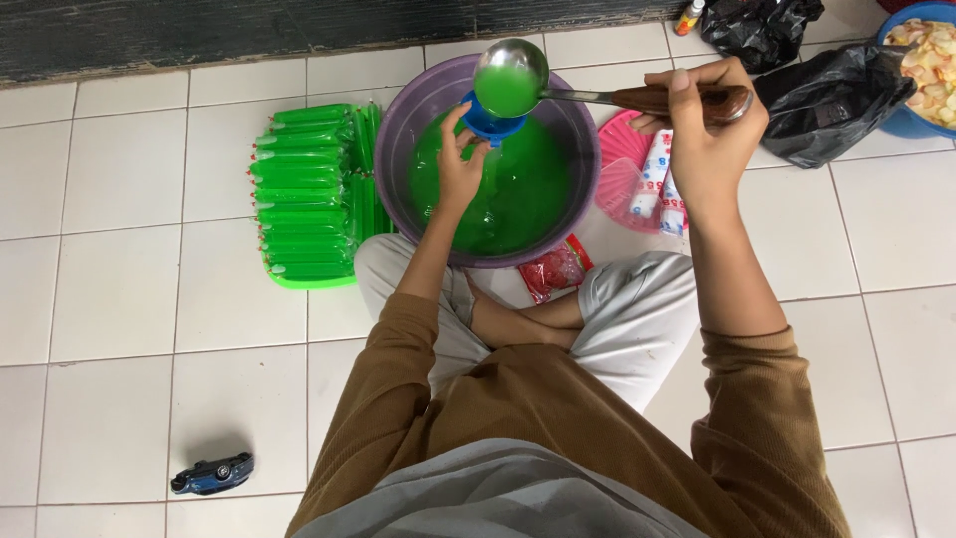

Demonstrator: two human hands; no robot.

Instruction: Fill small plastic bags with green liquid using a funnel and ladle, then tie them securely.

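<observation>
We sit over a purple basin of green liquid; our right hand grips a filled ladle just above the blue funnel, pinched in our left hand, handle running rightward.

Home floor used for small-batch food prep: white tiled floor, purple basin of green liquid, tray of filled green ice-pop tubes, black plastic bags, toy car nearby.
</observation>
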